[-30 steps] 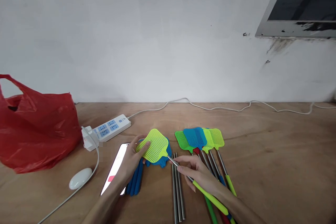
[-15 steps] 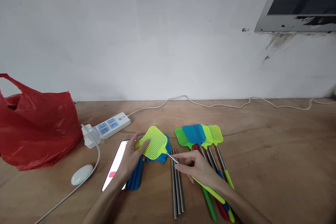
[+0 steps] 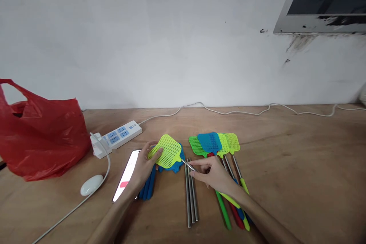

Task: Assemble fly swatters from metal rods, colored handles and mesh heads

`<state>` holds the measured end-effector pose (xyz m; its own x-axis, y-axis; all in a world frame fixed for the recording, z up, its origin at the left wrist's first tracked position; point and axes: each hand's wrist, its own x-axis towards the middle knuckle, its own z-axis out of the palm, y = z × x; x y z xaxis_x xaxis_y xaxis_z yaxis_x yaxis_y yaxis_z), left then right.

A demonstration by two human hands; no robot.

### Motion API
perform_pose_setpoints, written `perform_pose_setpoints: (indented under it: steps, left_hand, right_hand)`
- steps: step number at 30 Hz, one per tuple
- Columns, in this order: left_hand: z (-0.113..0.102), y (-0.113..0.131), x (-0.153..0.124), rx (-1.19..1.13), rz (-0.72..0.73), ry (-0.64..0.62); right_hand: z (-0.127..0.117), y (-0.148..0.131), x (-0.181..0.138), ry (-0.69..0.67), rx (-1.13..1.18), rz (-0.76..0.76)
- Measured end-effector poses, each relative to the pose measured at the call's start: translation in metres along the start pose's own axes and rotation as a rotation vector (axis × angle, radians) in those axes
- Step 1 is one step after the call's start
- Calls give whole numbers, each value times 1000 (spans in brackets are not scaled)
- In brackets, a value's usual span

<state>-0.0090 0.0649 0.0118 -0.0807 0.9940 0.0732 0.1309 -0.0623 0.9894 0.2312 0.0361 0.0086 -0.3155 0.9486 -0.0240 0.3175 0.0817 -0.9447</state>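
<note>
My left hand (image 3: 143,167) pinches the left edge of a yellow-green fly swatter head (image 3: 167,156). My right hand (image 3: 214,175) is closed on the metal rod (image 3: 187,165) that runs from that head, just below the joint. Under the head lie blue swatter heads (image 3: 175,167), and several blue handles (image 3: 147,187) lie beneath my left wrist. A few loose steel rods (image 3: 191,198) lie side by side between my hands. To the right lies a fan of finished swatters (image 3: 214,144) with green, blue and yellow heads.
A phone (image 3: 126,177) with a lit screen lies under my left forearm. A white power strip (image 3: 117,138), a white mouse-like device (image 3: 91,185) with its cable and a red plastic bag (image 3: 40,137) sit at the left. A white cable (image 3: 243,113) runs along the wall.
My right hand has slid up the rod toward the swatter head. The view has shifted slightly; both hands keep their hold.
</note>
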Motion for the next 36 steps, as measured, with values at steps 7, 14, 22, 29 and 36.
perform_pose_setpoints:
  steps: [7, 14, 22, 29, 36]
  left_hand:
    - [3, 2, -2, -1, -4, 21]
    - [3, -1, -2, -11, -10, 22]
    - [5, 0, -4, -53, 6, 9]
    - [5, -3, -4, -57, 11, 28]
    - [5, -4, -6, -38, 27, 24]
  right_hand:
    - [-1, 4, 2, 8, -60, -56]
    - [0, 7, 3, -44, -4, -25]
    - [-5, -3, 2, -179, 129, 14]
    - [-1, 2, 2, -173, 94, 7]
    - [6, 3, -3, -56, -100, -63]
